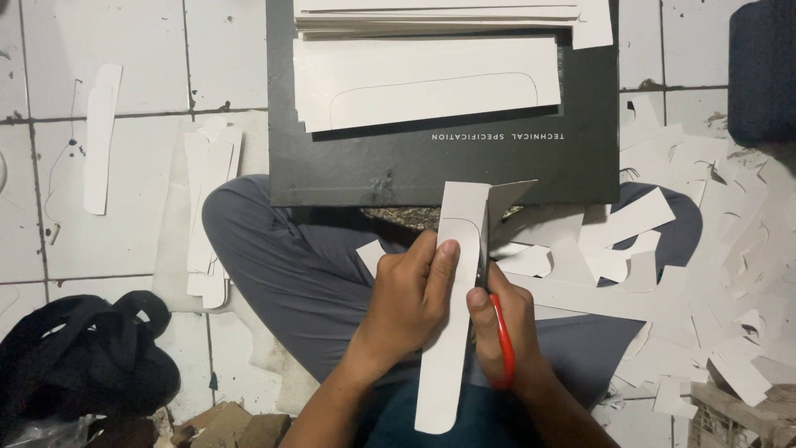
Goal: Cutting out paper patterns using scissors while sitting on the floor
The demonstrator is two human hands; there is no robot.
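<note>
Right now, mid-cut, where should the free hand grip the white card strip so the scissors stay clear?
Probably the uncut middle of the white card strip, from the left edge, as the left hand does now. The red-handled scissors in the right hand run along the right edge, where the offcut flap folds away.

The white tiled floor [133, 166] carries a black board [448, 170], long rounded white card strips [101, 137] at the left, a heap of white offcuts [730, 249] at the right, and a black strap bundle [79, 357] at the lower left.
</note>
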